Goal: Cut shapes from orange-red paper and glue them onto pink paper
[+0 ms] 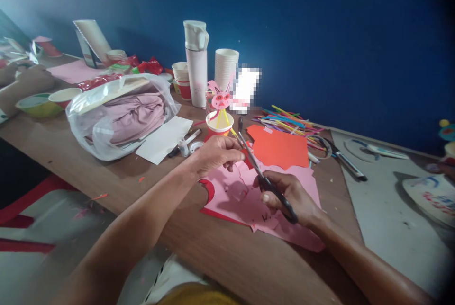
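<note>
Left hand (218, 156): thumb and forefinger drawn together beside the scissor tips; what they pinch, if anything, cannot be told. Thin yellow piece (233, 132): just beyond those fingertips, possibly gripped.

Right hand (289, 193): fingers closed through the handles of the scissors (264, 182), black-handled, blades nearly together, pointing toward the far edge of the table (192, 241).

Handling, as judged: work well back from the blade tips, left fingertips off the cutting line; small bites, turning the piece rather than the wrist.

Pink paper (220, 196): beneath both hands, nearer the table's right edge than its left end; best kept clear of the lower blade.

Orange card (280, 148): overlapping the pink paper's far side.

Paper cup (219, 128): beyond the left hand, toward the far edge; pink cat-face cutout (221, 100) above it, easily knocked by a raised wrist.

Coloured sticks (284, 118): loose heap along the far edge, toward the right corner.
</note>
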`<move>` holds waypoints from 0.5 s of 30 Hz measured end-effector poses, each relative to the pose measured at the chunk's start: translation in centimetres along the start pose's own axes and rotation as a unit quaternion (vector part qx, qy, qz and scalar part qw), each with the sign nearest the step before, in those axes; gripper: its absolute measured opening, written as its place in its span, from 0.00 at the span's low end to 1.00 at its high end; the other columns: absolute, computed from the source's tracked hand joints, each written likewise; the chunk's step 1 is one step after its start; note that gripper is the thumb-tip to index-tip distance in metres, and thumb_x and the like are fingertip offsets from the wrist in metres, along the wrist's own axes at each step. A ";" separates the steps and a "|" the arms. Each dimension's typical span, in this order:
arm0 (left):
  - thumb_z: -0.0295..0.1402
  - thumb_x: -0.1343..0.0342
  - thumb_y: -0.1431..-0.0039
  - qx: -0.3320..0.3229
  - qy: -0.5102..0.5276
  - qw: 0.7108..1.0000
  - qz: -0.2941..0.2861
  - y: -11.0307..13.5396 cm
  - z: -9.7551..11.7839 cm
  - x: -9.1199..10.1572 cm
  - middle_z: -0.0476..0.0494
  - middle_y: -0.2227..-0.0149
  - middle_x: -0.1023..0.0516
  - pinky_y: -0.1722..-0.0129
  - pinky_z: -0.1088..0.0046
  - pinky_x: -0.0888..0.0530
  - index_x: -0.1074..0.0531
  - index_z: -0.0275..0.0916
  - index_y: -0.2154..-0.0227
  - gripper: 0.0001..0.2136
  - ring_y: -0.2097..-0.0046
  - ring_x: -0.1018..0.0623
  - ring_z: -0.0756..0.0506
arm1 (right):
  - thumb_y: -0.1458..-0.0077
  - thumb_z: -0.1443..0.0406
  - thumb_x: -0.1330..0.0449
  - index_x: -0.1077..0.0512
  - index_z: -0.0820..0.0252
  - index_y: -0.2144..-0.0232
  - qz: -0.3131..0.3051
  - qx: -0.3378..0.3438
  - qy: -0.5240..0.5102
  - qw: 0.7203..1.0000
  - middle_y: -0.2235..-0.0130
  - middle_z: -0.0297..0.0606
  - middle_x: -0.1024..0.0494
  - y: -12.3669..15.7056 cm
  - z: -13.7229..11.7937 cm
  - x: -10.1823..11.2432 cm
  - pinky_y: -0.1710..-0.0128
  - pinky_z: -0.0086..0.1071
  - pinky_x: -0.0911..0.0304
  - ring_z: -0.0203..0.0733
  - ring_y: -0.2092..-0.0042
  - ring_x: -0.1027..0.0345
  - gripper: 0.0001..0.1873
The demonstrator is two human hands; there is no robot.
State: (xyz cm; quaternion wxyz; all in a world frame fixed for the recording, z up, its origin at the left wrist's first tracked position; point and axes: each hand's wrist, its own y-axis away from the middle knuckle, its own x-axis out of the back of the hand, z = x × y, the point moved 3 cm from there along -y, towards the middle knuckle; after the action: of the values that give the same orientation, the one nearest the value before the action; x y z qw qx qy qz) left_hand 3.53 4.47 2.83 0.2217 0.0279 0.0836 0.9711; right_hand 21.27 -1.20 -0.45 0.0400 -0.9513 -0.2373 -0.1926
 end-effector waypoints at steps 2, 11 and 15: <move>0.23 0.45 0.56 0.001 -0.003 1.000 0.000 0.0 0.0 0.0 0.52 0.84 0.31 0.81 0.82 0.38 0.28 0.31 0.77 0.02 0.82 0.32 0.56 | 0.54 0.46 0.42 0.31 0.63 0.71 -0.005 -0.001 0.000 1.000 0.78 0.32 0.35 0.0 -0.1 0.0 0.81 0.25 0.46 0.32 0.79 0.42 0.25; 0.24 0.45 0.58 0.017 0.013 1.000 -0.013 -0.1 -0.2 0.3 0.51 0.82 0.30 0.83 0.81 0.37 0.28 0.31 0.78 0.02 0.82 0.32 0.56 | 0.55 0.46 0.40 0.31 0.63 0.71 -0.043 -0.006 -0.018 0.999 0.78 0.31 0.37 0.0 0.3 0.6 0.81 0.25 0.48 0.31 0.79 0.44 0.25; 0.23 0.44 0.58 0.026 0.023 0.999 -0.021 -0.1 -0.2 0.3 0.50 0.82 0.30 0.83 0.80 0.37 0.27 0.30 0.78 0.02 0.82 0.33 0.56 | 0.56 0.48 0.39 0.31 0.64 0.71 -0.056 -0.014 -0.026 0.998 0.77 0.31 0.37 -0.1 0.2 0.8 0.81 0.25 0.48 0.31 0.79 0.44 0.24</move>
State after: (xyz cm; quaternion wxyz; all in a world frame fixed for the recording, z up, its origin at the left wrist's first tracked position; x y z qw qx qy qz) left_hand 3.25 4.63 2.60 0.2391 0.0093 0.1145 0.9642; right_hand 22.01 -0.74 -0.34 0.0094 -0.9415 -0.2888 -0.1733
